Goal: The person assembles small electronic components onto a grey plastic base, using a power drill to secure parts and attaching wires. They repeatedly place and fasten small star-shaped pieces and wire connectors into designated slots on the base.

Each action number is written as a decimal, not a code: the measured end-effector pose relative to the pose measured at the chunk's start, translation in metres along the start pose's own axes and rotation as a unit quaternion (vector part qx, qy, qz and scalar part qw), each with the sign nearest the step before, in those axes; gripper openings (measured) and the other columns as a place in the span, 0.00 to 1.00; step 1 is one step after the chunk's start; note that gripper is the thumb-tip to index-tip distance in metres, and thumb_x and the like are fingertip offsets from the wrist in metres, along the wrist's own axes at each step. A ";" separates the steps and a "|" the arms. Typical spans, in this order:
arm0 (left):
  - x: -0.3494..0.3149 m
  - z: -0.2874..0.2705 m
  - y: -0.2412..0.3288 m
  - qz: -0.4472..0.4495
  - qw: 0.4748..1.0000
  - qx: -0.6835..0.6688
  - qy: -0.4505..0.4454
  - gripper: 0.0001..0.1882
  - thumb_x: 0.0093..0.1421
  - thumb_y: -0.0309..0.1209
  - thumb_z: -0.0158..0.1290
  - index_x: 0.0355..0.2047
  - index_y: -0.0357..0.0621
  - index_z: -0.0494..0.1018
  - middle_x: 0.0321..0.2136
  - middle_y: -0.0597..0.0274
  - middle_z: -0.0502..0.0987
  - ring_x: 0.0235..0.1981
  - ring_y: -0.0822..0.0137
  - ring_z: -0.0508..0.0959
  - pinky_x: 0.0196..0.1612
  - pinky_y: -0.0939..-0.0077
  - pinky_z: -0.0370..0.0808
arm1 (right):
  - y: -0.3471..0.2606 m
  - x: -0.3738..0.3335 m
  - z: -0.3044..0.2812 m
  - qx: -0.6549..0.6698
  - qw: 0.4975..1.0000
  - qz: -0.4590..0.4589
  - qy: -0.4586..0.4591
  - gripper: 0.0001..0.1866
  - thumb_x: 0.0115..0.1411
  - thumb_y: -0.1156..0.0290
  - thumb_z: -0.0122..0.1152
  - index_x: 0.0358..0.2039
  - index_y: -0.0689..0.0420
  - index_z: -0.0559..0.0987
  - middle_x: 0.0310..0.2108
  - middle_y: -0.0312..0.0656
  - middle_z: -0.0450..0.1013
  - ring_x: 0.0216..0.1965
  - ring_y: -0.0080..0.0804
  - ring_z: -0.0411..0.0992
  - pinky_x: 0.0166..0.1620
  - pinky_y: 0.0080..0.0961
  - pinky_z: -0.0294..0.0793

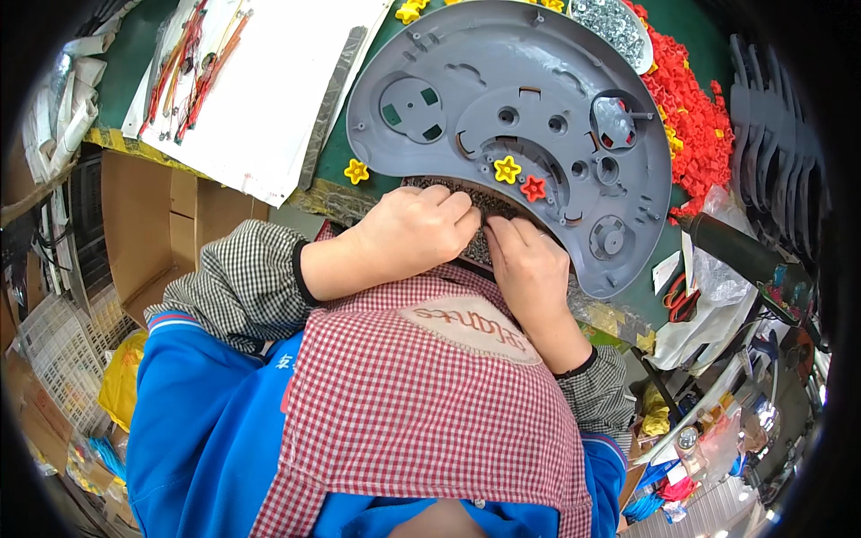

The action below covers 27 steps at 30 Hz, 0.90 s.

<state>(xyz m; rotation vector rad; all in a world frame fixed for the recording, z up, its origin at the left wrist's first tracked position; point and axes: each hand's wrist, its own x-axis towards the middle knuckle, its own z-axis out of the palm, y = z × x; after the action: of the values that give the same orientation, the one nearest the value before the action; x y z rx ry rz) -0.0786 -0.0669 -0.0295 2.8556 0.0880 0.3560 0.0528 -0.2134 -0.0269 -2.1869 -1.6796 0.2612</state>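
A grey, curved plastic housing [430, 67] lies on the bench with its hollow, ribbed side up. On it rest a yellow star-shaped piece [508, 169] and a red star-shaped piece [534, 187]. At its near edge is a tray of small dark parts, likely screws [480, 195], partly covered by my hands. My left hand [414, 231] is closed over this tray, fingers curled under. Beside it my right hand [527, 262] is closed too, thumb and fingers pressed together. Whatever either hand holds is hidden. Another yellow star-shaped piece [356, 171] sits left of the housing.
Red and black wires [193, 76] lie on a white sheet [269, 99] at left. Behind the housing stands a bowl of metal parts [619, 36], beside a heap of red pieces [686, 112]. Grey curved parts [776, 143] are stacked at far right. An open cardboard box [139, 224] stands below left.
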 end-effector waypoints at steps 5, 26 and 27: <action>0.006 -0.001 -0.003 0.010 0.999 -0.045 -0.002 0.07 0.49 0.33 0.59 0.26 0.48 0.73 0.23 0.69 0.68 0.26 0.71 0.74 0.27 0.78 0.74 | 0.003 -0.004 -0.002 -0.001 1.000 -0.008 -0.027 0.08 0.54 0.72 0.67 0.34 0.54 0.78 0.25 0.38 0.72 0.24 0.37 0.74 0.28 0.30 0.73; 0.101 -0.034 -0.057 -0.039 0.960 -0.188 -0.203 0.05 0.46 0.28 0.63 0.26 0.45 0.83 0.27 0.63 0.80 0.31 0.59 0.79 0.35 0.67 0.77 | 0.022 0.032 -0.049 0.076 0.985 -0.123 0.094 0.11 0.47 0.77 0.64 0.34 0.57 0.80 0.32 0.38 0.76 0.32 0.36 0.76 0.35 0.30 0.76; 0.102 -0.027 -0.060 -0.006 0.976 -0.152 -0.159 0.04 0.46 0.29 0.63 0.25 0.45 0.83 0.28 0.64 0.79 0.33 0.61 0.78 0.36 0.68 0.77 | 0.033 0.044 -0.056 0.069 0.988 -0.109 0.079 0.09 0.47 0.77 0.65 0.32 0.56 0.80 0.31 0.37 0.75 0.34 0.37 0.75 0.37 0.31 0.75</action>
<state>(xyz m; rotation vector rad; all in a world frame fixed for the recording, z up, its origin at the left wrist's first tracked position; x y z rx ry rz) 0.0114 0.0073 0.0037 2.5670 -0.0102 -0.0879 0.1141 -0.1880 0.0144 -1.8551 -1.7391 0.1358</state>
